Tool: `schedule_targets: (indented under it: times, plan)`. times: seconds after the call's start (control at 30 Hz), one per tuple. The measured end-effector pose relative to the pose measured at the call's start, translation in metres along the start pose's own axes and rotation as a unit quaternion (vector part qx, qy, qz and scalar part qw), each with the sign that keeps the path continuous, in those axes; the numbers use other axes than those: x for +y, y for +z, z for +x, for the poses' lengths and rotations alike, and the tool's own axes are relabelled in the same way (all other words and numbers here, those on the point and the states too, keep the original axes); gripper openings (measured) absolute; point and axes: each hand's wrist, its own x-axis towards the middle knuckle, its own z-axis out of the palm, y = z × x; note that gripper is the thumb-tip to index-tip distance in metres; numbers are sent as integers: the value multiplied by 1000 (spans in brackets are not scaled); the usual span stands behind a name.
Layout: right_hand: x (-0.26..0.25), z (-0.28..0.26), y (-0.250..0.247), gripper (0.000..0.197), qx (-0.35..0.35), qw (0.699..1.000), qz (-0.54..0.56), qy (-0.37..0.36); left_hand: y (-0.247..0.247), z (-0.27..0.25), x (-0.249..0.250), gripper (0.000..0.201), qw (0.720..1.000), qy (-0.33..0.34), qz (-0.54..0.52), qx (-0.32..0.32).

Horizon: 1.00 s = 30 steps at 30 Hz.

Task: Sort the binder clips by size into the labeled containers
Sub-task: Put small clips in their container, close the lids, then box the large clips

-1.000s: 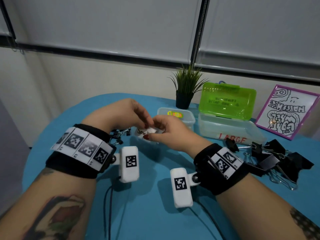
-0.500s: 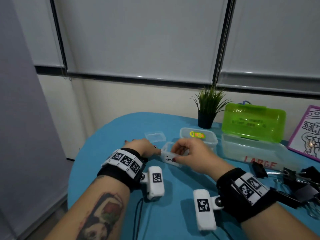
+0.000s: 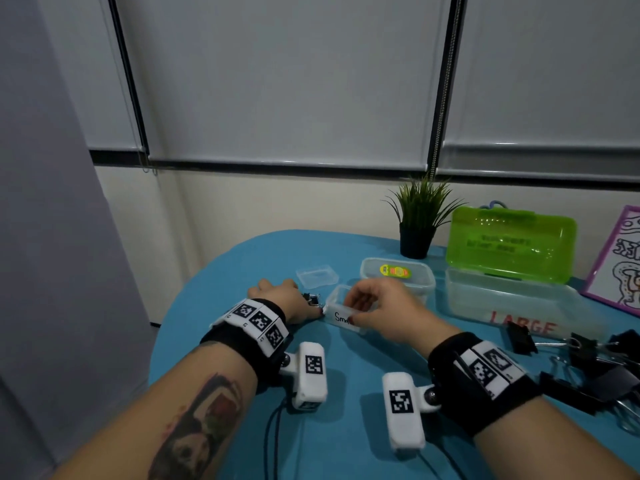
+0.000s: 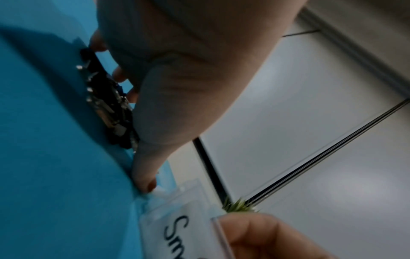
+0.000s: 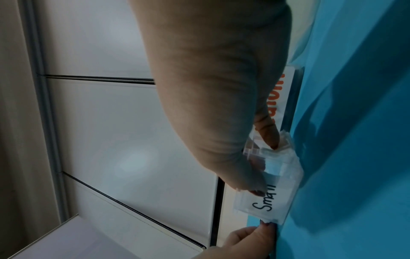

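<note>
A small clear container (image 3: 341,315) labelled "Small" stands on the blue table (image 3: 346,427). My right hand (image 3: 377,306) grips it, thumb on the labelled front wall and fingers over the rim. The label also shows on the container (image 5: 266,205) in the right wrist view. Just left of it my left hand (image 3: 277,299) lies palm down over a little pile of small black binder clips (image 3: 311,299). In the left wrist view the clips (image 4: 106,98) sit under the palm, fingertips (image 4: 119,77) touch down behind them, and the thumb reaches the container's corner (image 4: 177,219).
A clear lid (image 3: 317,276) lies behind the small container. A medium tub (image 3: 398,277) and a large box (image 3: 502,303) marked "LARGE", green lid raised, stand to the right. Several big black clips (image 3: 606,368) are heaped at the right edge. A potted plant (image 3: 417,230) stands at the back.
My left hand has left the small container and come down over the small clips to its left. The right hand keeps hold of the container. The head view has tilted upward.
</note>
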Motion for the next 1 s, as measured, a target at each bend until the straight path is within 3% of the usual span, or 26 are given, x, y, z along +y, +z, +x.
schedule_targets:
  times: [0.07, 0.17, 0.5, 0.67, 0.77, 0.9, 1.0]
  plan:
    - [0, -1, 0, 23, 1, 1000, 27, 3, 2, 1, -1, 95, 999, -25, 4, 20]
    - [0, -2, 0, 20, 3, 999, 41, 10, 4, 4, -3, 87, 998, -29, -19, 46]
    - [-4, -7, -2, 19, 6, 1000, 23, 19, -2, 1, -7, 32, 992, 103, -48, 55]
    - [-7, -7, -2, 17, 12, 1000, -6, 14, -2, 0, -8, 31, 983, 101, -131, 75]
    - [-7, -7, -2, 14, 15, 999, -20, 20, 7, 6, -17, 29, 953, 104, -272, 88]
    - [-9, -7, -1, 13, 12, 999, -20, 25, 11, 5, -23, 36, 872, 140, -462, 84]
    - [-9, -7, -1, 11, 8, 999, -25, 20, 2, -4, -10, 37, 841, 195, -496, 90]
